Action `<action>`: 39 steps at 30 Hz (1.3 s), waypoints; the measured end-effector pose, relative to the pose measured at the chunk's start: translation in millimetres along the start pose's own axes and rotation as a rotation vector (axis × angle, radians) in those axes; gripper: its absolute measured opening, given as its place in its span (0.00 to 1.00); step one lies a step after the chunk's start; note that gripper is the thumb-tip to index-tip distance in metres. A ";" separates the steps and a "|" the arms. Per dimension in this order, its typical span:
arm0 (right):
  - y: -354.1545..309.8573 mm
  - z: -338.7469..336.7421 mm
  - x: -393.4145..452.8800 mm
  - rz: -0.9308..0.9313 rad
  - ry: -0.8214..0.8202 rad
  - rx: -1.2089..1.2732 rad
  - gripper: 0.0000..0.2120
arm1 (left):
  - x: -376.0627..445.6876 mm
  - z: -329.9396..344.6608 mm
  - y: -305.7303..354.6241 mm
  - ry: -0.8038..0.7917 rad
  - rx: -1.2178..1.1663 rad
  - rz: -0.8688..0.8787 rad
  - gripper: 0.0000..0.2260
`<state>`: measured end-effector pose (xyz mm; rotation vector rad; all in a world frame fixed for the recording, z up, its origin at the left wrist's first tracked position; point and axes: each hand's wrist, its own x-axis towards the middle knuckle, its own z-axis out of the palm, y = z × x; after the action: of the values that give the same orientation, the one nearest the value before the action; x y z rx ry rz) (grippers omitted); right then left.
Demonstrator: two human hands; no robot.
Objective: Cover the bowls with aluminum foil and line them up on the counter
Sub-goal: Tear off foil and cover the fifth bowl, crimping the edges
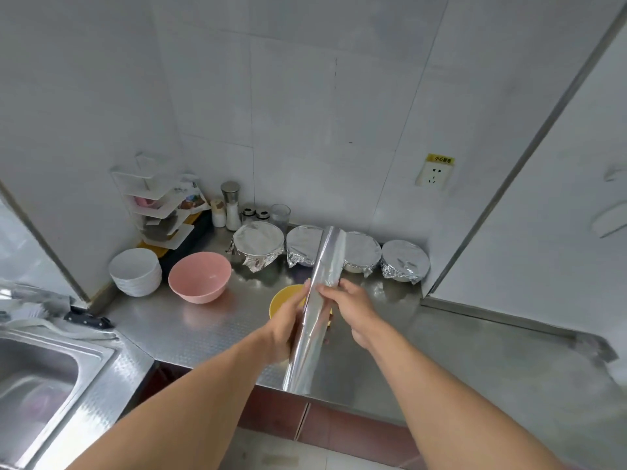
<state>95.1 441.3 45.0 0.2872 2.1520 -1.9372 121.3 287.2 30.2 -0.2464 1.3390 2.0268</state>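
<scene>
The person holds a foil roll [314, 310] slanted above the tabletop [203, 330], over a yellow bowl [283, 300]. The left hand [288, 323] wraps its grip around the roll's middle; the right hand [349, 307] pinches the foil edge near the top. Four foil-covered bowls [259, 245] line the wall at 12 o'clock; a pink bowl [200, 276] sits at 10 o'clock.
</scene>
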 end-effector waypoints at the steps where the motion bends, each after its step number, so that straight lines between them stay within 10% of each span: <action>1: -2.3 0.9 -1.7 0.006 -0.019 -0.001 0.08 | 0.6 -0.8 3.0 -0.012 -0.047 -0.001 0.38; 15: 6.3 55.3 26.2 0.036 0.100 -0.045 0.05 | 12.5 -69.5 19.4 0.070 0.000 -0.084 0.26; 30: 24.8 123.4 51.4 -0.011 0.377 -0.104 0.26 | 2.0 -147.9 57.5 -0.082 -0.151 -0.170 0.23; 39: 11.2 98.3 55.8 -0.115 0.452 -0.025 0.12 | 14.0 -146.4 67.1 -0.083 -0.229 -0.133 0.26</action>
<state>49.1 344.2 8.0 0.6667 2.5133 -2.0625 38.4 150.5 6.7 -0.3415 1.0134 2.0525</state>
